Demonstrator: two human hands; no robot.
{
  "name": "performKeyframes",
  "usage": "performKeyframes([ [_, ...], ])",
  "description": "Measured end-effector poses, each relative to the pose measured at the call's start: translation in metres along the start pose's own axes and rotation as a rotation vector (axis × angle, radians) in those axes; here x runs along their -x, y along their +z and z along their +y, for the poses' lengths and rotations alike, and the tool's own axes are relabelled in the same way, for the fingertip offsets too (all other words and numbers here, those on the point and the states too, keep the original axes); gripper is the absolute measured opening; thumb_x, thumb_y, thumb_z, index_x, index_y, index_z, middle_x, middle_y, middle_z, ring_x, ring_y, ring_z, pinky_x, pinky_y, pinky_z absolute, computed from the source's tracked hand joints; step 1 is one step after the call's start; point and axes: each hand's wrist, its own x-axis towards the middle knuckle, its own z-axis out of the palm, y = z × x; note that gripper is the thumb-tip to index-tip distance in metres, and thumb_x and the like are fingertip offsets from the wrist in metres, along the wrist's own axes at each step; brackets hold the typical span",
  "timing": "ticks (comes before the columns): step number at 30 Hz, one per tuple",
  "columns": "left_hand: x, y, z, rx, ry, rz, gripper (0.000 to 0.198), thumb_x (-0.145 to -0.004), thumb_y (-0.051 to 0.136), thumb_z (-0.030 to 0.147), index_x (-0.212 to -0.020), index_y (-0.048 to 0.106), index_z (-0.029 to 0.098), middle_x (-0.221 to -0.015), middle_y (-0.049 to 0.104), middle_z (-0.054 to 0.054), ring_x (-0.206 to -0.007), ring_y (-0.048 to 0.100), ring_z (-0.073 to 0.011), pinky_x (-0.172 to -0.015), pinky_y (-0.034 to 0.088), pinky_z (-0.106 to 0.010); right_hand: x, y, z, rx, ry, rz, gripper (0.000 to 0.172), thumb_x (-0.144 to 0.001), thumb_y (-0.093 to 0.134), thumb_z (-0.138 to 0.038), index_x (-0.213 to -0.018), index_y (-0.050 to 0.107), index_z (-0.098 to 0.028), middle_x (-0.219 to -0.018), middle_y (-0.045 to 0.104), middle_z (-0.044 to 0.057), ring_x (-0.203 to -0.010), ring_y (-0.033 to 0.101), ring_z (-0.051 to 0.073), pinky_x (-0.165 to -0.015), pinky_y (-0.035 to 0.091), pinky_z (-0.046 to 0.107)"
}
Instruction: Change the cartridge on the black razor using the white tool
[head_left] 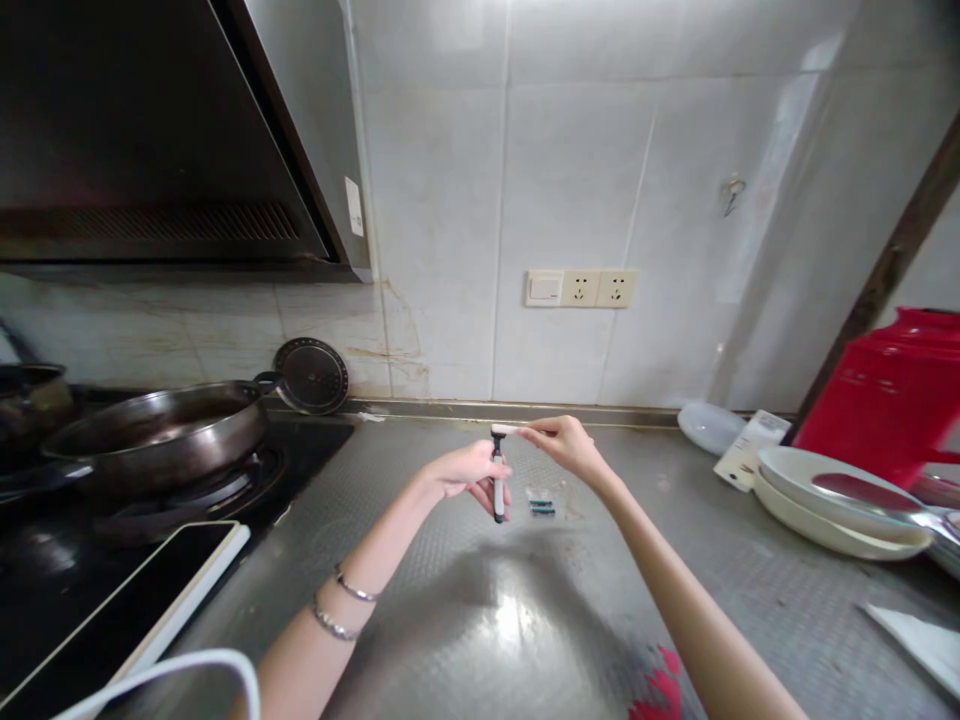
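Note:
My left hand [474, 468] is closed around the pale handle of a razor [499, 485], which stands upright with its black head at the top. My right hand [562, 442] pinches a thin whitish piece [507, 429] whose far end meets the razor's head; what it is exactly is too small to tell. Below the hands, on the metal counter, lie small dark green strips [541, 508], seemingly in clear plastic. Part of the razor handle is hidden by my left fingers.
On the left, a steel pan [161, 425] sits on the black stove [319, 447], with a white-edged phone-like device [176, 600] and white cable [217, 655] nearer. At right stand stacked plates [810, 520], a white dish [709, 428] and a red jug [877, 400]. A range hood [300, 120] overhangs the left.

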Motion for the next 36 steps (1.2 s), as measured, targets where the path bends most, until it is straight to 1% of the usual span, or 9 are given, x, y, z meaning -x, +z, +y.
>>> performKeyframes([
  [3,-0.001,0.000,-0.001,0.009,0.002,-0.015,0.025,-0.078,0.055,0.025,-0.084,0.031,0.018,-0.057,0.064,-0.004,-0.050,0.065,-0.0194,-0.054,0.052,-0.034,-0.001,0.000,0.003,-0.008,0.012,0.053,0.049,-0.078,0.048,-0.055,-0.077,0.074,-0.014,-0.057,0.062,0.003,-0.055,0.050,0.015,-0.049,0.030,0.022],
  [8,-0.001,0.000,-0.002,0.006,0.010,-0.018,0.030,-0.077,0.058,0.030,-0.086,0.031,0.018,-0.060,0.065,-0.004,-0.052,0.066,-0.0210,-0.052,0.052,-0.034,-0.001,-0.003,0.006,-0.087,-0.025,-0.122,0.050,-0.078,0.046,-0.055,-0.068,0.071,-0.012,-0.050,0.050,-0.001,-0.049,0.040,0.011,-0.045,0.025,0.021],
  [14,-0.001,-0.001,-0.002,0.007,0.016,-0.023,0.035,-0.075,0.060,0.035,-0.084,0.030,0.019,-0.058,0.065,-0.003,-0.054,0.066,-0.0212,-0.053,0.052,-0.034,-0.001,-0.005,0.008,-0.049,-0.020,-0.040,0.051,-0.078,0.045,-0.054,-0.064,0.069,-0.012,-0.048,0.045,-0.002,-0.050,0.039,0.010,-0.046,0.025,0.021],
  [18,-0.001,-0.001,-0.003,0.013,0.002,-0.019,0.031,-0.078,0.058,0.031,-0.085,0.031,0.018,-0.059,0.065,-0.004,-0.052,0.066,-0.0205,-0.055,0.053,-0.036,-0.001,-0.004,0.009,-0.068,-0.030,-0.110,0.048,-0.078,0.047,-0.053,-0.061,0.067,-0.013,-0.049,0.045,-0.002,-0.049,0.038,0.010,-0.046,0.025,0.021],
  [23,-0.001,0.001,-0.002,0.009,-0.018,-0.004,0.024,-0.080,0.053,0.024,-0.086,0.030,0.018,-0.058,0.065,-0.004,-0.051,0.065,-0.0202,-0.055,0.053,-0.037,-0.001,-0.006,0.010,-0.037,0.036,-0.025,0.048,-0.077,0.048,-0.053,-0.063,0.068,-0.012,-0.049,0.047,-0.001,-0.050,0.039,0.010,-0.046,0.026,0.021],
  [26,-0.001,0.002,-0.001,-0.003,-0.022,0.002,0.019,-0.081,0.050,0.020,-0.086,0.031,0.018,-0.058,0.065,-0.004,-0.051,0.065,-0.0196,-0.054,0.053,-0.035,-0.002,-0.007,0.008,-0.087,0.005,-0.082,0.050,-0.078,0.047,-0.054,-0.062,0.067,-0.012,-0.050,0.047,-0.001,-0.049,0.039,0.010,-0.046,0.026,0.021],
  [29,-0.002,0.002,-0.002,-0.013,-0.019,0.014,0.021,-0.081,0.051,0.021,-0.086,0.032,0.018,-0.058,0.065,-0.004,-0.051,0.065,-0.0195,-0.054,0.053,-0.035,-0.002,-0.007,0.006,-0.099,-0.036,-0.139,0.047,-0.078,0.048,-0.053,-0.066,0.069,-0.012,-0.051,0.050,-0.001,-0.050,0.040,0.010,-0.046,0.026,0.021],
  [34,-0.005,0.002,-0.005,-0.015,-0.011,0.003,0.028,-0.078,0.057,0.030,-0.086,0.033,0.017,-0.056,0.064,-0.003,-0.050,0.065,-0.0195,-0.054,0.054,-0.036,0.001,-0.006,-0.001,0.013,-0.035,-0.006,0.045,-0.080,0.049,-0.049,-0.070,0.072,-0.012,-0.056,0.060,0.002,-0.053,0.046,0.012,-0.049,0.029,0.021],
  [36,-0.005,0.002,-0.005,-0.018,-0.017,0.005,0.027,-0.078,0.057,0.029,-0.086,0.034,0.017,-0.056,0.064,-0.003,-0.049,0.065,-0.0194,-0.054,0.054,-0.036,0.002,-0.006,-0.003,0.021,-0.063,-0.008,0.044,-0.080,0.049,-0.049,-0.075,0.074,-0.013,-0.060,0.064,0.003,-0.054,0.049,0.012,-0.051,0.031,0.021],
])
